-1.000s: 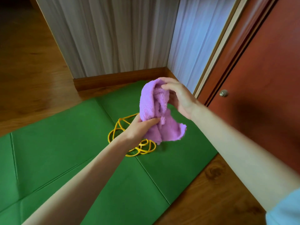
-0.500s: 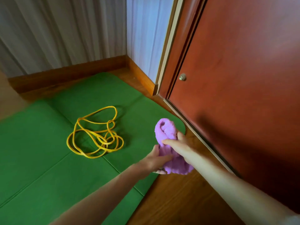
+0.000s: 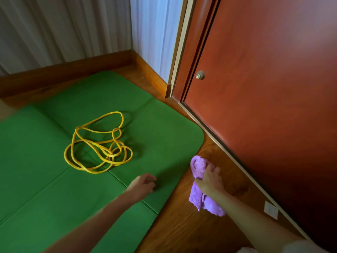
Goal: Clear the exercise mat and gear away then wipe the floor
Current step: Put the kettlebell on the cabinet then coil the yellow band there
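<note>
A green folding exercise mat [image 3: 54, 179] covers the wooden floor at the left. On it lies a tangled yellow rope [image 3: 99, 143]. A purple fluffy cloth [image 3: 197, 168] lies on the bare wooden floor [image 3: 182, 225] just right of the mat's edge. My right hand [image 3: 211, 179] lies on top of the cloth, with its fingers over the bunched fabric. My left hand [image 3: 143, 185] hovers over the mat's near right part with loosely curled fingers and holds nothing.
A reddish-brown door [image 3: 264, 88] with a small round knob [image 3: 200, 75] fills the right side. A wooden skirting board [image 3: 73, 70] and pale curtains [image 3: 73, 24] line the far walls. A small white square [image 3: 270, 209] sits on the floor near the door.
Both hands held the purple cloth up in the air earlier. The cloth has come down onto the floor beside the mat, my left hand has let go of it, and the view has turned right.
</note>
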A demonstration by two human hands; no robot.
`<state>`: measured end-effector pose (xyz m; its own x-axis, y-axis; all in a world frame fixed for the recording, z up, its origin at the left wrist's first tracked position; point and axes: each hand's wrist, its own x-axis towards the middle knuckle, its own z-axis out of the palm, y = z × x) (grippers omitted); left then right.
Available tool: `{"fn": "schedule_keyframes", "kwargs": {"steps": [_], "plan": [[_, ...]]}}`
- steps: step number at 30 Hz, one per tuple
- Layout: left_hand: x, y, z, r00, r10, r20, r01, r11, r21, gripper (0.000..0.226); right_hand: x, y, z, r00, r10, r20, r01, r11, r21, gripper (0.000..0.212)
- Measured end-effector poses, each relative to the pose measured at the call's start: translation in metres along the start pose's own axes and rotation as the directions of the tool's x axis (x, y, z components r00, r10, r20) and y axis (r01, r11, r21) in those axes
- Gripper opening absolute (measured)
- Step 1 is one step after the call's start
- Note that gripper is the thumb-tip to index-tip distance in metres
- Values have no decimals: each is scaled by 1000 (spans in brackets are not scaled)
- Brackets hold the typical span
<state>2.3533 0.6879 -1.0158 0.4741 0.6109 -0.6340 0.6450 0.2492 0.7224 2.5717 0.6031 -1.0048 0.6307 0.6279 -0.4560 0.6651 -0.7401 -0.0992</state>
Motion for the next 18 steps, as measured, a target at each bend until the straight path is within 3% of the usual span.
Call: {"fn": "schedule_keyframes", "kwargs": {"steps": [4, 6, 9, 12, 18], "plan": [[4, -3, -21, 1000, -8, 1, 8, 994, 112, 25, 27, -7, -28, 978, 85, 192, -101, 992, 76, 115], [6, 2, -40, 997, 20, -78, -11, 993, 117, 26, 42, -17, -57, 975, 56, 215, -74, 994, 78, 122], [8, 6, -74, 954, 50, -295, 3, 984, 176, 27, 50, -46, -92, 992, -100, 81, 82, 978, 194, 102], [1, -5, -99, 882, 39, -470, 115, 949, 294, 27, 44, -92, -96, 959, -269, -88, 283, 922, 263, 79], [-23, -47, -116, 758, 184, -626, 88, 922, 377, 36, 15, -184, -40, 843, -536, 48, 515, 830, 215, 64]]}}
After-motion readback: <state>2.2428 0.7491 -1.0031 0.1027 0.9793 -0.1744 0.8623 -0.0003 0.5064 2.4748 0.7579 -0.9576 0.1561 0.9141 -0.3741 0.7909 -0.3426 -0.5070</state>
